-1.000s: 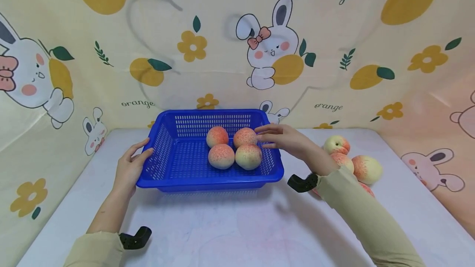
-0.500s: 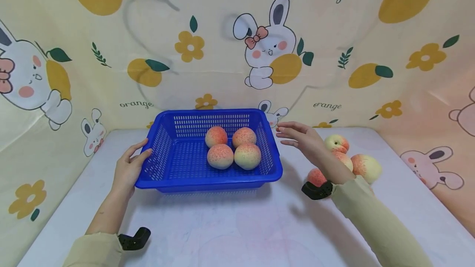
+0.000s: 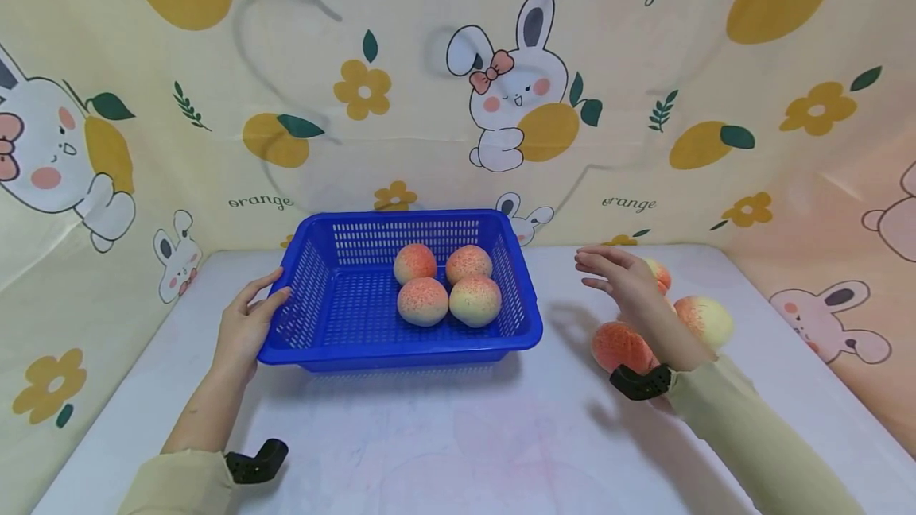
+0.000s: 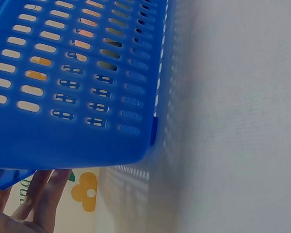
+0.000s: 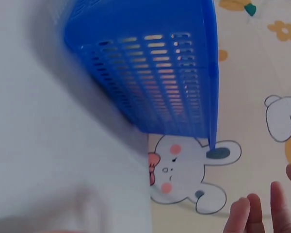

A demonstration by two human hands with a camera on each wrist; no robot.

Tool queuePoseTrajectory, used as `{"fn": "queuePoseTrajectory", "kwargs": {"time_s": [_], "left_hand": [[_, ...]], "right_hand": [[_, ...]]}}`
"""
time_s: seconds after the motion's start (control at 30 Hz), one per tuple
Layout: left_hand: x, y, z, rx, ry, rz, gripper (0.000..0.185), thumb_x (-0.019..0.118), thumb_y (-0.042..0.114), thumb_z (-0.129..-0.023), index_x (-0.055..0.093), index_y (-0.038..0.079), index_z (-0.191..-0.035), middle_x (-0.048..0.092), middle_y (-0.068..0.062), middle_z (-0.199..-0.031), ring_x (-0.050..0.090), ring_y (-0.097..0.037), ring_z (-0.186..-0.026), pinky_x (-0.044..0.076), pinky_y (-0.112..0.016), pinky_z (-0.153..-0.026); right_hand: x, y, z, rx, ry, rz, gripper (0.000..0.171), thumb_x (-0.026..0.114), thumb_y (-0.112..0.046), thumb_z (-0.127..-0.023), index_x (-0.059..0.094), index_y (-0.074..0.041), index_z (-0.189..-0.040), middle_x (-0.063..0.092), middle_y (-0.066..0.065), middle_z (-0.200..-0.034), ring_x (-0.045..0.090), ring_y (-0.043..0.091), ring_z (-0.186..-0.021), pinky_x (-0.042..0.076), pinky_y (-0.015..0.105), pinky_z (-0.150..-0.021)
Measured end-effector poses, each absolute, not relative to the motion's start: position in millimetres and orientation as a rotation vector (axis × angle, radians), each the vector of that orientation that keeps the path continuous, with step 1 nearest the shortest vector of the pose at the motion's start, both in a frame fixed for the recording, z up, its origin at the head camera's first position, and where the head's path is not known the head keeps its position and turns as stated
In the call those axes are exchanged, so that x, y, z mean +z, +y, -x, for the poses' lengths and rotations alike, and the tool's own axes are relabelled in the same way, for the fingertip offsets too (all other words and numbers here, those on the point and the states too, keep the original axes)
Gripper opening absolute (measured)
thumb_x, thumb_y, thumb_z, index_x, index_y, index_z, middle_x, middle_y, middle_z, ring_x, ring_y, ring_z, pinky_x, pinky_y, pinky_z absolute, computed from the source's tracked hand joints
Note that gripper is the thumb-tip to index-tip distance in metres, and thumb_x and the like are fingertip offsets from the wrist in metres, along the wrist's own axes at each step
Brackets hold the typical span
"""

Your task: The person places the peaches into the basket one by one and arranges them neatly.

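A blue plastic basket [image 3: 408, 354] with slotted walls stands on the table, holding several red-and-yellow peaches grouped towards its right half; one is the front right peach [image 3: 475, 300]. My left hand [image 3: 242, 331] grips the basket's left rim between thumb and fingers. In the left wrist view those fingers [image 4: 47, 198] show beyond the basket's end wall. To the right of the basket, my right hand [image 3: 621, 283] is raised with nothing in it, fingers extended. It hangs above loose peaches, partly hiding them. Below its wrist lies a red peach [image 3: 619, 346].
Among the loose peaches, a yellow one [image 3: 704, 321] lies to the right of my right forearm. A printed cloth [image 3: 429, 102] with rabbits and oranges hangs behind the white table [image 3: 444, 435]. Each wrist wears a black device [image 3: 256, 462].
My right hand has moved away from the peaches in the basket, rightward over the loose ones, uncovering a red peach by its wrist. My left hand keeps its hold on the rim.
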State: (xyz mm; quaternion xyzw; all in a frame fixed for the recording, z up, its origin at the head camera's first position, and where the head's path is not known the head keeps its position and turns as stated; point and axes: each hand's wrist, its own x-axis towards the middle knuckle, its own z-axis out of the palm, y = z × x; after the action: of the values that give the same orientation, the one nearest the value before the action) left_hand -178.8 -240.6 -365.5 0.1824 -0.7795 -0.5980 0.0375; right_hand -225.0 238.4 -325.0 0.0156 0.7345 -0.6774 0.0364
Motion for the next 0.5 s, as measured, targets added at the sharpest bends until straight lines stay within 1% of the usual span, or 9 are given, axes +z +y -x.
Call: {"fn": "queuePoseTrajectory", "kwargs": {"time_s": [0.1, 0.17, 0.2, 0.27, 0.33, 0.4, 0.43, 0.5], "left_hand": [[-365, -240, 179, -1.839, -2.391, -0.558, 0.056, 0.053, 0.046, -0.095, 0.040, 0.030, -0.147, 0.051, -0.020, -0.138, 0.059, 0.001, -0.079, 0.053, -0.018, -0.068], [-366, -240, 179, -1.838, -2.390, -0.554, 0.056, 0.054, 0.046, -0.095, 0.040, 0.029, -0.146, 0.052, -0.020, -0.137, 0.059, 0.000, -0.079, 0.052, -0.018, -0.068], [-365, -240, 179, -1.837, -2.389, -0.551, 0.056, 0.054, 0.046, -0.095, 0.040, 0.029, -0.146, 0.053, -0.020, -0.136, 0.059, 0.000, -0.079, 0.052, -0.018, -0.068], [-365, -240, 179, -1.832, -2.392, -0.545, 0.056, 0.055, 0.046, -0.094, 0.041, 0.029, -0.146, 0.053, -0.019, -0.136, 0.059, 0.001, -0.079, 0.051, -0.017, -0.068], [-365, -240, 179, -1.829, -2.390, -0.543, 0.056, 0.055, 0.046, -0.094, 0.041, 0.030, -0.146, 0.053, -0.019, -0.136, 0.059, 0.001, -0.079, 0.051, -0.017, -0.067], [-365, -240, 179, -1.831, -2.390, -0.544, 0.056, 0.054, 0.046, -0.095, 0.040, 0.030, -0.146, 0.052, -0.020, -0.137, 0.059, 0.001, -0.079, 0.051, -0.017, -0.067], [-365, -240, 178, -1.832, -2.390, -0.545, 0.056, 0.054, 0.046, -0.095, 0.040, 0.030, -0.146, 0.051, -0.020, -0.138, 0.059, 0.001, -0.079, 0.051, -0.017, -0.067], [-365, -240, 178, -1.836, -2.387, -0.548, 0.055, 0.054, 0.046, -0.095, 0.040, 0.030, -0.146, 0.050, -0.021, -0.139, 0.059, 0.001, -0.079, 0.052, -0.017, -0.067]], "right_hand": [[-328, 247, 222, -2.136, 2.223, -0.060, 0.012, 0.066, -0.026, -0.091, 0.064, -0.019, -0.102, 0.067, -0.015, -0.095, 0.062, 0.002, -0.096, 0.052, 0.016, -0.081], [-329, 252, 221, -2.117, 2.253, -0.096, 0.009, 0.066, -0.028, -0.091, 0.066, -0.023, -0.098, 0.066, -0.018, -0.093, 0.061, 0.000, -0.094, 0.051, 0.015, -0.082], [-329, 255, 220, -2.087, 2.286, -0.119, 0.009, 0.066, -0.029, -0.091, 0.066, -0.024, -0.099, 0.065, -0.020, -0.094, 0.059, -0.001, -0.095, 0.050, 0.015, -0.084], [-329, 260, 218, -1.980, 2.383, -0.178, 0.018, 0.065, -0.036, -0.090, 0.065, -0.024, -0.104, 0.060, -0.024, -0.097, 0.056, -0.001, -0.095, 0.047, 0.017, -0.088], [-329, 264, 216, -1.881, 2.469, -0.229, 0.028, 0.064, -0.042, -0.090, 0.064, -0.022, -0.111, 0.057, -0.025, -0.100, 0.053, 0.001, -0.100, 0.043, 0.022, -0.095], [-329, 268, 214, -1.802, 2.524, -0.272, 0.037, 0.061, -0.046, -0.091, 0.060, -0.020, -0.117, 0.053, -0.024, -0.104, 0.049, 0.008, -0.109, 0.039, 0.032, -0.102], [-329, 270, 213, -1.784, 2.539, -0.290, 0.041, 0.061, -0.046, -0.091, 0.059, -0.018, -0.121, 0.053, -0.022, -0.106, 0.047, 0.012, -0.114, 0.036, 0.036, -0.105], [-330, 273, 211, -1.774, 2.544, -0.316, 0.046, 0.060, -0.046, -0.092, 0.056, -0.015, -0.125, 0.052, -0.016, -0.113, 0.039, 0.021, -0.126, 0.030, 0.044, -0.111]]}}
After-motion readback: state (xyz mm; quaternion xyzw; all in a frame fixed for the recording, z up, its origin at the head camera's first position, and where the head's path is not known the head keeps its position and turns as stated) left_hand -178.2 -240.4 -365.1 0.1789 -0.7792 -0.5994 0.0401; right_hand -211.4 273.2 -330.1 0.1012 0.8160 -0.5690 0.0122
